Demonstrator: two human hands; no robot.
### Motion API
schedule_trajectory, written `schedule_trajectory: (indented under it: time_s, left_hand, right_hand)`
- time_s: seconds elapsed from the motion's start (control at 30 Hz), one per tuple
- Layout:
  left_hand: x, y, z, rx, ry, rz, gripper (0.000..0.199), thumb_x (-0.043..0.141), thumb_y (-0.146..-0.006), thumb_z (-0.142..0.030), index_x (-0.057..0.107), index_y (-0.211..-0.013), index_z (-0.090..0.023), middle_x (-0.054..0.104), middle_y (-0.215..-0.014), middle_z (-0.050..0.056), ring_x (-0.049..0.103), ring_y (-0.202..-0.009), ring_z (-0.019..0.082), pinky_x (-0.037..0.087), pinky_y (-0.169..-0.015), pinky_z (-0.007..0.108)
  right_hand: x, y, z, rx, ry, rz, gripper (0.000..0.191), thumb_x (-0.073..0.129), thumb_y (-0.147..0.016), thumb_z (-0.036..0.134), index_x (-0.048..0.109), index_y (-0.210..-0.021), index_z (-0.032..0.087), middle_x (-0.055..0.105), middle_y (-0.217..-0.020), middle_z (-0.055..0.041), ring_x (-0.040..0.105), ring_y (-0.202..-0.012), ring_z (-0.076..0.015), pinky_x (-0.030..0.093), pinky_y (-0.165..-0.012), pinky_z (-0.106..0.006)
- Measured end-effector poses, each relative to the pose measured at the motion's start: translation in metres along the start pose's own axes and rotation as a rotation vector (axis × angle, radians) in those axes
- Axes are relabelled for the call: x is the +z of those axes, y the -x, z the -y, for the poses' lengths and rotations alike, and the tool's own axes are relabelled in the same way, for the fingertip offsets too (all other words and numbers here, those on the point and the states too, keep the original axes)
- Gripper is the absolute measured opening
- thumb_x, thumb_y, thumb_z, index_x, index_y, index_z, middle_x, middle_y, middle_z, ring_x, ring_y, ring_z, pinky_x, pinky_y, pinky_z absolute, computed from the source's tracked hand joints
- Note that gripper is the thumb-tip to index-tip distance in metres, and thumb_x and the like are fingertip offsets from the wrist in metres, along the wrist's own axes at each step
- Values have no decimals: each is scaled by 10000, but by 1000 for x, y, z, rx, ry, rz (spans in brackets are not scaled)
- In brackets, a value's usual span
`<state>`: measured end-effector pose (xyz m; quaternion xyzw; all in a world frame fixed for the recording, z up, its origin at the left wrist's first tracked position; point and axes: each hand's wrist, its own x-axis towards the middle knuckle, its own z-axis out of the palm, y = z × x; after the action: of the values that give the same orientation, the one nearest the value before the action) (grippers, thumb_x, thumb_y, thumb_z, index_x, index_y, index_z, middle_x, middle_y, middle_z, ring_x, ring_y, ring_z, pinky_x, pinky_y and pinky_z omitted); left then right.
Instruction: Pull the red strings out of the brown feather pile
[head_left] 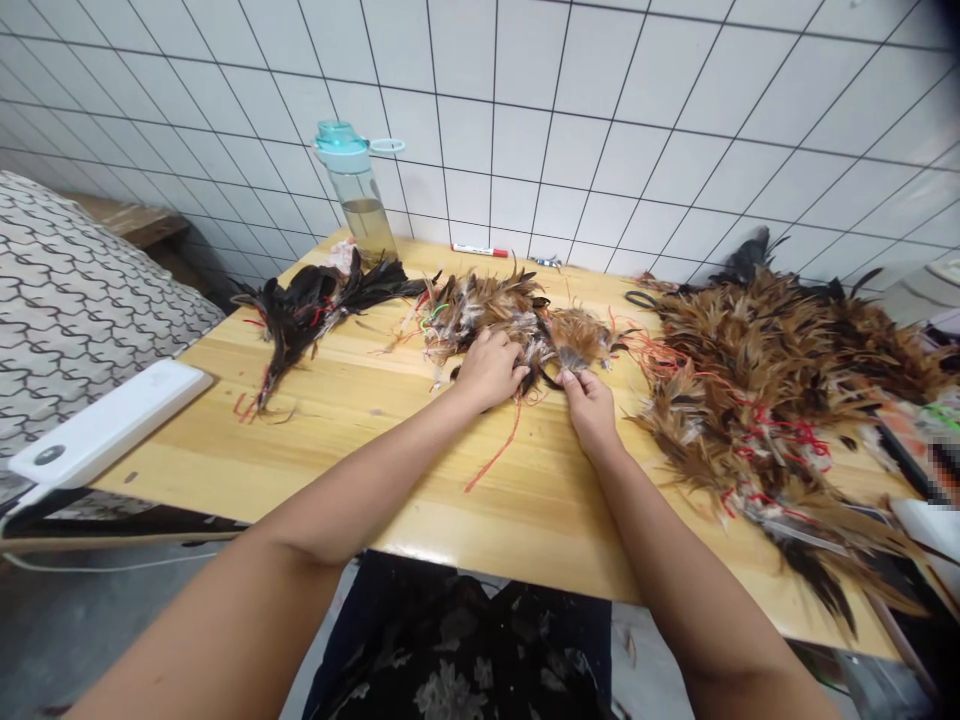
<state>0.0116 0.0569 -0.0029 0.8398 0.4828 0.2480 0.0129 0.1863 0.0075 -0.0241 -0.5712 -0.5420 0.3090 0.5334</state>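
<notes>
A pile of brown and white feathers (487, 300) lies mid-table in the head view. My left hand (491, 370) rests on its near side, fingers curled down into the feathers; whether they grip any is hidden. Just to the right, my right hand (589, 405) pinches the base of a small feather bunch (577, 338), brown and fluffy with a greyish lower end, between thumb and forefinger. From between the hands a red string (495, 460) trails toward the table's front edge.
Black feathers (300, 310) lie at left, near a water bottle (364, 200). A large brown feather heap (757, 370) with red strings covers the right side. A red-and-white marker (480, 250) lies by the tiled wall. A white device (112, 420) sits at the left edge.
</notes>
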Motion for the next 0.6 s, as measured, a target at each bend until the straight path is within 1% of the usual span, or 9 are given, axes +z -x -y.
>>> schedule_trajectory:
  time_s: [0.1,0.2,0.27,0.33,0.4,0.47,0.53,0.6]
  left_hand:
    - [3,2,-1,46,55,-48,124,553,-840,-204,668,-875,-176,598,-912,86,486,-956,243,423,-889,402]
    - [-6,10,2,112,134,-102,144,519,-854,-183,658,-892,-184,602,-942,69,480,-952,218,417,-901,379]
    - [-14,15,6,153,154,-83,138,520,-848,-186,653,-883,-178,601,-962,67,484,-950,213,416,-895,371]
    - [-21,17,10,170,157,-37,123,528,-832,-182,646,-863,-175,603,-970,66,492,-937,212,421,-869,364]
    - [-25,16,13,165,166,-7,104,534,-814,-171,632,-850,-174,610,-969,62,503,-923,208,421,-858,361]
    - [-26,14,14,134,204,-10,83,536,-805,-163,612,-840,-169,618,-950,57,516,-915,200,420,-861,357]
    - [-27,13,13,74,278,-38,59,541,-802,-169,591,-832,-162,620,-914,49,529,-890,185,428,-843,338]
    - [-29,13,11,19,391,-30,68,544,-798,-176,585,-850,-160,619,-863,28,539,-823,161,440,-777,301]
  right_hand:
    - [0,1,0,-1,8,-5,262,534,-801,428,620,-728,192,673,-750,-38,603,-776,-202,468,-781,-338]
    - [1,1,1,-5,20,6,268,524,-809,429,615,-729,190,664,-748,-31,595,-770,-196,459,-783,-334]
    - [1,2,1,-7,26,15,262,521,-810,422,611,-726,191,662,-755,-31,595,-775,-195,454,-787,-333]
    - [2,2,2,-10,36,20,260,516,-812,417,606,-721,191,659,-756,-31,596,-782,-196,451,-788,-332]
    - [2,3,2,-14,54,20,265,511,-817,419,606,-723,190,651,-750,-30,596,-784,-198,449,-782,-332]
    - [1,3,2,-19,69,18,268,509,-821,420,609,-730,189,646,-748,-29,594,-785,-198,447,-779,-331]
    - [0,3,1,-26,82,18,268,509,-823,420,612,-737,188,644,-751,-29,593,-785,-197,445,-775,-329]
    - [0,3,1,-34,106,23,273,504,-824,420,613,-732,188,641,-743,-29,590,-770,-196,443,-762,-328]
